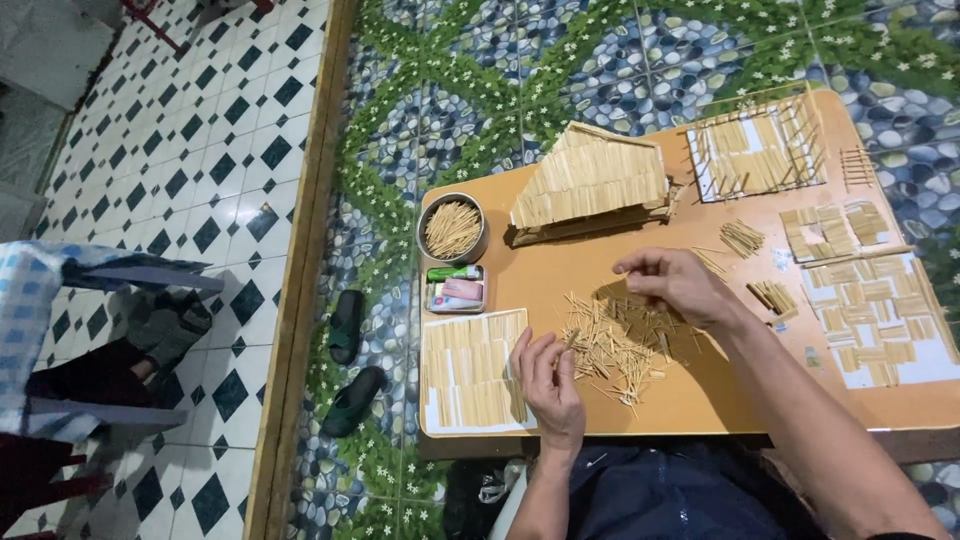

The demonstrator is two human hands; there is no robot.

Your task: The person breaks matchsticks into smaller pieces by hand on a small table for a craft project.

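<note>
A loose heap of thin wooden sticks (620,345) lies in the middle of a low wooden table (570,270). My left hand (548,380) rests at the heap's left edge, fingers curled, pinching a short stick near its fingertips. Over the heap's far right side my right hand (675,285) hovers with fingers bent down together; whether it grips a stick I cannot tell. A sheet of sticks laid side by side on white paper (473,372) lies just left of my left hand.
A stick-built roof model (592,185) stands at the back. A round tin of sticks (452,229) and a small tray with glue tubes (456,288) sit at the left. Stick panels on paper (875,310) and a frame (757,150) fill the right. Two sandals (347,325) lie on the floor.
</note>
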